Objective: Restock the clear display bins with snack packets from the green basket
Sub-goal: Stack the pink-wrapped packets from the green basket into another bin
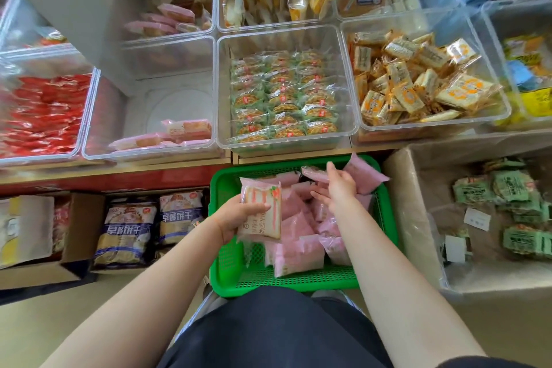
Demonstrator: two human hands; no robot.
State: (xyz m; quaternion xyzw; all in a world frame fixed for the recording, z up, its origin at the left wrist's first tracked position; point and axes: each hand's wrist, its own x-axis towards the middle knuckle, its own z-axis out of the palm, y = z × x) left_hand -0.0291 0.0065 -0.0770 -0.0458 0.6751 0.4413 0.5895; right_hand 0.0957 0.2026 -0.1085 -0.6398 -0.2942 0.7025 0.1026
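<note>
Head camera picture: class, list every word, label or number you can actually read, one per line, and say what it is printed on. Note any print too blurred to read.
"早餐饼干": on each of the two blue-banded bags in the cardboard box, lower left.
Packet in the left hand: print too blurred to read.
Yellow packets, green packets in the bins: too small to read.
White slips in the right box: unreadable.

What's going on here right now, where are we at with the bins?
A person is restocking. The left hand holds one pink snack packet above the green basket, and the right hand pinches another packet from the pile. The clear bin with matching pink packets, ahead on the left, is nearly empty.
</note>
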